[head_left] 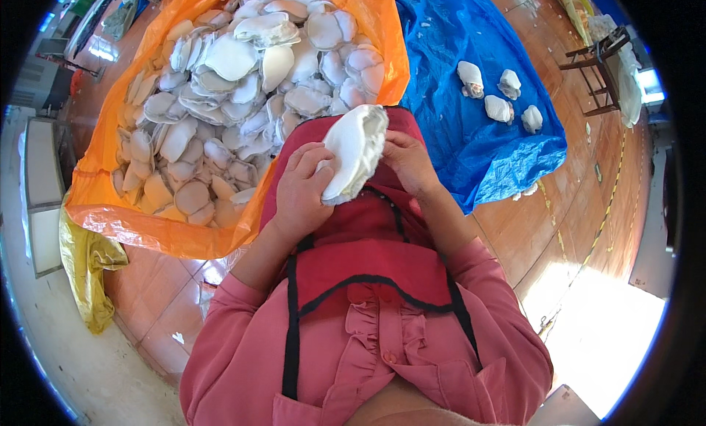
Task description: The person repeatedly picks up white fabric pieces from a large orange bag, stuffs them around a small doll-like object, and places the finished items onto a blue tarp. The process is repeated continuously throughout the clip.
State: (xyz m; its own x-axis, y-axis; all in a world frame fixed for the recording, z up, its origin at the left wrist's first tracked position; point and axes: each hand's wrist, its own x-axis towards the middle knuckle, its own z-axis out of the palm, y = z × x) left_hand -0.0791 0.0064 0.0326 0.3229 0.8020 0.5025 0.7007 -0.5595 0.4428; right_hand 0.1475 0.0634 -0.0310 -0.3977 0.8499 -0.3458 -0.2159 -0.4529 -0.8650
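Above my lap I hold up a white padded piece (351, 154), oval and soft, with a ragged, fuzzy greyish edge; it looks like a shoulder pad or similar cushion. My left hand (300, 189) is closed on its left side, fingers bent against the white face. At its right edge, my right hand (409, 161) has its fingertips pinched on the frayed rim. Part of those fingertips is hidden behind the pad. A big heap of similar white pads (232, 58) lies just beyond and left of my hands.
An orange plastic sheet (92, 183) surrounds the heap. To the right, a blue tarp (448, 143) carries several white bundles (500, 109). A wooden stool (603, 69) stands at far right; a yellow plastic bag (90, 271) lies at left. My red apron (368, 268) covers my lap.
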